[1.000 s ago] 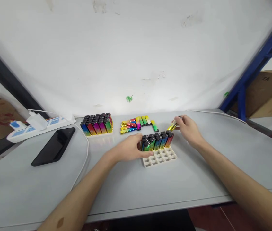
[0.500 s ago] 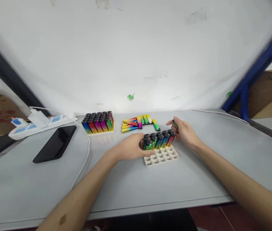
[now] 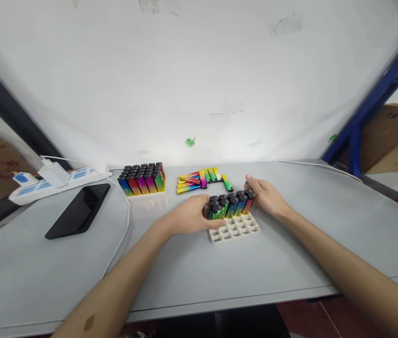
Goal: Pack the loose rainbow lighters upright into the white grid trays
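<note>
In the head view, a white tray (image 3: 236, 230) with square holes lies in front of me. Its far rows hold several upright metallic lighters (image 3: 232, 206) with black tops, while the near holes are bare. My left hand (image 3: 193, 215) is closed round the left end of this group, thumb in front and fingers behind. At the right end, my right hand (image 3: 267, 196) pinches a lighter (image 3: 248, 184), mostly hidden by the fingers. Behind the tray, several loose lighters (image 3: 190, 184) lie flat on the table, a green and yellow lighter (image 3: 227, 182) nearest the right hand.
A second white tray (image 3: 149, 194) packed with upright lighters stands at the back left. Farther left are a black phone (image 3: 79, 211), a white cable (image 3: 127, 225) and a power strip (image 3: 58, 187) with plugs. A white wall (image 3: 199, 94) rises behind the table.
My right hand has moved slightly left and down towards the right end of the tray, and the lighter in it shows less. The left hand keeps its place on the tray's lighters.
</note>
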Demonstrator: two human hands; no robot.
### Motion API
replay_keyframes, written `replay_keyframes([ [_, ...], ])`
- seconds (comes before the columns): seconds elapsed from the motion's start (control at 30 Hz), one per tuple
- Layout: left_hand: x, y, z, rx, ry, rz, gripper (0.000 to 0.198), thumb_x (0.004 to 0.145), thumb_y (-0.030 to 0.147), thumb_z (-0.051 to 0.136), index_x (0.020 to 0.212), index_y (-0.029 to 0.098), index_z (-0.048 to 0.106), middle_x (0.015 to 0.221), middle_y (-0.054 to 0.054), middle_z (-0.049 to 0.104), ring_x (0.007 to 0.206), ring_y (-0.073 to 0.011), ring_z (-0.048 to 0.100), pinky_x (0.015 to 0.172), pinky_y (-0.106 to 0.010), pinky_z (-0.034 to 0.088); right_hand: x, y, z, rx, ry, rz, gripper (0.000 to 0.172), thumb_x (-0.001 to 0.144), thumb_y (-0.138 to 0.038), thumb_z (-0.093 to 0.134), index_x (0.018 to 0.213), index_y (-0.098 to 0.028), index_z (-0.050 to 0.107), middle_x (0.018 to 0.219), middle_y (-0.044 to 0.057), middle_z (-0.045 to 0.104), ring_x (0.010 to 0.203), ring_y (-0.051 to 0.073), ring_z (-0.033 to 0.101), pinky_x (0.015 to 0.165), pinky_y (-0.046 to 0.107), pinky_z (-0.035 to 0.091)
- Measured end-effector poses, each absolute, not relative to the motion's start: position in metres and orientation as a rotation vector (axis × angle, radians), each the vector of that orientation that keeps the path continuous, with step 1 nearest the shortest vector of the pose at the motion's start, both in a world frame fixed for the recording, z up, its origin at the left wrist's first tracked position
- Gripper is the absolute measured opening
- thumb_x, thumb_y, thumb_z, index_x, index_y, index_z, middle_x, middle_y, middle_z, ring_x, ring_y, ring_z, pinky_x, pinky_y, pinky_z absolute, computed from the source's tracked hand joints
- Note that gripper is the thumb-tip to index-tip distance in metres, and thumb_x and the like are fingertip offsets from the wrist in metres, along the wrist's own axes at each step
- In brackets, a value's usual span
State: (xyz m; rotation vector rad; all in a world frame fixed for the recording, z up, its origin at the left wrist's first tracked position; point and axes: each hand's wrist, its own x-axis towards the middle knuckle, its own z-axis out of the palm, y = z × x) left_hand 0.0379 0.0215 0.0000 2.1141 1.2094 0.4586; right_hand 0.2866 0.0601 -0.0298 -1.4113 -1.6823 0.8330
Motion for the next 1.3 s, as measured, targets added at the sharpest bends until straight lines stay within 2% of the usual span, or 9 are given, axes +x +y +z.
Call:
replay_keyframes([
  [0.1, 0.038, 0.022, 0.0, 2.119, 1.212, 0.47, 0.048, 0.069, 0.06, 0.069, 0.095, 0.02, 0.062, 0.084, -0.004, 0.066, 0.074, -0.0223, 0.06, 0.061, -0.03, 0.042, 0.287, 0.06, -0.03, -1.391, -1.673, 0.82, 0.053, 0.091, -0.068, 0.036, 0.07, -0.021, 0.044, 0.056, -0.005, 0.039, 0.046, 0.01, 0.034, 0.046, 0.025, 0.027],
  [0.2, 0.039, 0.022, -0.001, 2.118, 1.221, 0.482, 0.049, 0.068, 0.06, 0.07, 0.094, 0.02, 0.062, 0.084, -0.003, 0.066, 0.074, -0.0224, 0.06, 0.061, -0.03, 0.042, 0.286, 0.059, -0.028, -1.373, -1.662, 0.878, 0.046, 0.086, -0.069, 0.048, 0.078, -0.023, 0.044, 0.054, -0.007, 0.042, 0.043, 0.01, 0.038, 0.045, 0.024, 0.031],
  [0.33, 0.039, 0.021, -0.001, 2.125, 1.226, 0.47, 0.048, 0.069, 0.059, 0.069, 0.094, 0.02, 0.062, 0.084, -0.004, 0.066, 0.073, -0.0223, 0.059, 0.06, -0.03, 0.041, 0.285, 0.058, -0.026, -1.334, -1.62, 0.917, 0.046, 0.084, -0.069, 0.051, 0.081, -0.024, 0.045, 0.055, -0.008, 0.038, 0.044, 0.009, 0.03, 0.043, 0.023, 0.026],
  [0.57, 0.039, 0.022, -0.002, 2.132, 1.214, 0.476, 0.047, 0.07, 0.06, 0.068, 0.093, 0.02, 0.062, 0.083, -0.004, 0.065, 0.073, -0.0223, 0.059, 0.06, -0.031, 0.041, 0.287, 0.058, -0.026, -1.319, -1.533, 1.128, 0.057, 0.09, -0.072, 0.032, 0.062, -0.022, 0.035, 0.051, -0.006, 0.022, 0.046, 0.009, 0.018, 0.045, 0.025, 0.013],
  [0.83, 0.038, 0.021, -0.001, 2.125, 1.23, 0.473, 0.049, 0.068, 0.062, 0.069, 0.093, 0.02, 0.062, 0.083, -0.004, 0.065, 0.073, -0.0227, 0.059, 0.061, -0.031, 0.042, 0.284, 0.056, -0.019, -1.349, -1.453, 1.178, 0.044, 0.096, -0.045, 0.031, 0.058, -0.023, 0.03, 0.049, -0.006, 0.02, 0.046, 0.01, 0.014, 0.045, 0.027, 0.014],
  [0.93, 0.039, 0.022, -0.001, 2.124, 1.23, 0.466, 0.048, 0.069, 0.06, 0.069, 0.094, 0.02, 0.061, 0.083, -0.004, 0.065, 0.074, -0.0227, 0.059, 0.062, -0.031, 0.042, 0.284, 0.056, -0.019, -1.346, -1.464, 1.176, 0.041, 0.095, -0.041, 0.031, 0.058, -0.023, 0.031, 0.048, -0.006, 0.02, 0.046, 0.01, 0.013, 0.045, 0.027, 0.013],
  [1.03, 0.039, 0.021, -0.001, 2.122, 1.225, 0.475, 0.048, 0.069, 0.059, 0.069, 0.095, 0.02, 0.061, 0.083, -0.004, 0.065, 0.076, -0.0231, 0.059, 0.063, -0.031, 0.043, 0.286, 0.057, -0.022, -1.346, -1.478, 1.156, 0.043, 0.095, -0.045, 0.031, 0.058, -0.023, 0.03, 0.048, -0.006, 0.02, 0.045, 0.01, 0.014, 0.044, 0.027, 0.014],
  [1.2, 0.039, 0.021, -0.001, 2.108, 1.211, 0.488, 0.046, 0.068, 0.058, 0.07, 0.093, 0.02, 0.061, 0.083, -0.003, 0.065, 0.076, -0.0233, 0.06, 0.063, -0.031, 0.043, 0.286, 0.057, -0.025, -1.375, -1.498, 1.1, 0.053, 0.091, -0.065, 0.034, 0.058, -0.023, 0.033, 0.048, -0.005, 0.023, 0.044, 0.01, 0.019, 0.044, 0.027, 0.016],
  [1.3, 0.038, 0.021, -0.001, 2.103, 1.211, 0.496, 0.046, 0.068, 0.059, 0.07, 0.093, 0.02, 0.061, 0.082, -0.003, 0.065, 0.075, -0.0232, 0.06, 0.063, -0.031, 0.043, 0.285, 0.057, -0.024, -1.391, -1.517, 1.072, 0.055, 0.089, -0.068, 0.036, 0.059, -0.023, 0.032, 0.048, -0.005, 0.025, 0.044, 0.01, 0.021, 0.044, 0.027, 0.016],
])
